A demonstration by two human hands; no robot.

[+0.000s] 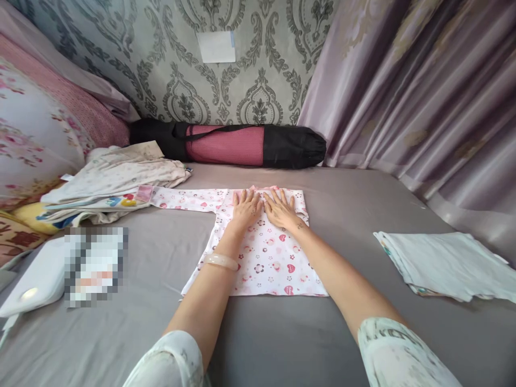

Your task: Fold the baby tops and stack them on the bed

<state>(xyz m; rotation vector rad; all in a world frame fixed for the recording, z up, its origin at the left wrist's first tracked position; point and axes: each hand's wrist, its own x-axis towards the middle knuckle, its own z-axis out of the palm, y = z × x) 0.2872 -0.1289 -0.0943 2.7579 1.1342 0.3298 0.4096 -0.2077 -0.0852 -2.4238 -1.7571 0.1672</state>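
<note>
A small white shirt [276,263] with pink hearts and flowers lies on the grey sheet in front of me. Its left sleeve stretches out to the left, ending in a pink cuff; no sleeve sticks out on the right. My left hand [246,208] rests flat on the upper part of the shirt, fingers spread. Close beside it, my right hand [281,209] lies flat near the pink collar, fingers also apart. Neither hand grips the cloth. A pale bangle is on my left wrist.
Crumpled clothes [129,169] are heaped at the left by a floral pillow [32,123]. A black and pink rolled bag [226,145] lies along the wall. Folded pale cloth [447,263] is at the right. A white device [44,274] with a cable sits at the left.
</note>
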